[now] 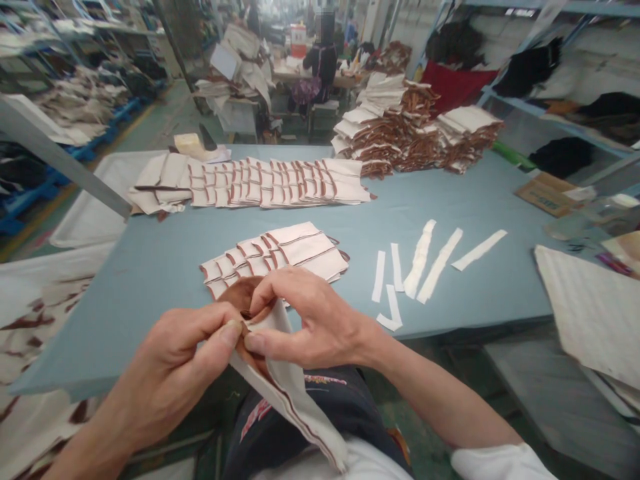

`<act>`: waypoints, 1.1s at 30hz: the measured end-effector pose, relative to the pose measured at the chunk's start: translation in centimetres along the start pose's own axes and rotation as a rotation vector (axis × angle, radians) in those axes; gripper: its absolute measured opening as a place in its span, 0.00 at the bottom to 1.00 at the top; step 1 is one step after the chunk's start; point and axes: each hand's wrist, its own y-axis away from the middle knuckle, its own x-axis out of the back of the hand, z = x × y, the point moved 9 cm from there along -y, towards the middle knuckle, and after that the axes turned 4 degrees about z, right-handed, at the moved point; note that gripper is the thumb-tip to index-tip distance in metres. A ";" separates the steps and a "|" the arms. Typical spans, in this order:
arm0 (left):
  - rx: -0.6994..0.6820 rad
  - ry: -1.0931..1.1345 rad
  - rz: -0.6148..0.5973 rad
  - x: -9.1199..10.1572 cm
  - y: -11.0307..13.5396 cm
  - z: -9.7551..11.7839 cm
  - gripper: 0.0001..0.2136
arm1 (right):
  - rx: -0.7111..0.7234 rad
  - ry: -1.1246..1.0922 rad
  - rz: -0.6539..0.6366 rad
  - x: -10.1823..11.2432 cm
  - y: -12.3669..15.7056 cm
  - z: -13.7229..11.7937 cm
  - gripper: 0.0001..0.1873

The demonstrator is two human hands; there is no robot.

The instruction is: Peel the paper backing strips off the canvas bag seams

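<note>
In the head camera's view, the left hand (170, 373) and the right hand (310, 320) met at the lower centre of the frame. Both were pinched shut on the upper end of a cream fabric piece (295, 393) with brown trim. The thumbs and forefingers were closed narrowly on it, almost touching each other. The piece hung down from the fingers towards the bottom of the frame, over the person's lap and clear of the blue table (150, 267).

Just above the hands, a small fanned stack (280, 257) of similar trimmed pieces lay on the table near its front edge. Right of centre, several white strips (425, 263) lay loose and apart from one another. A long overlapping row of pieces (260, 181) ran across the far side of the table in the upper middle. To its right, a tall heap of folded pieces (415, 130) rose in the upper right. A cardboard box (545, 193) sat at the right edge. At top centre, another person (323, 63) sat at a distant workbench.
</note>
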 end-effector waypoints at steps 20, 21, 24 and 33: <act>-0.026 -0.045 0.399 -3.2 3.3 -2.3 0.20 | -0.184 0.501 0.160 -2.7 5.2 1.4 0.25; -0.031 -0.046 0.392 -3.4 3.4 -2.4 0.20 | -0.186 0.497 0.169 -2.8 5.5 1.7 0.25; -0.041 -0.046 0.358 -3.6 3.3 -2.4 0.20 | -0.218 0.476 0.168 -3.1 6.3 2.7 0.24; -0.093 -0.002 0.052 -4.9 2.0 -3.0 0.15 | -0.409 0.150 -0.012 -4.5 7.7 6.9 0.12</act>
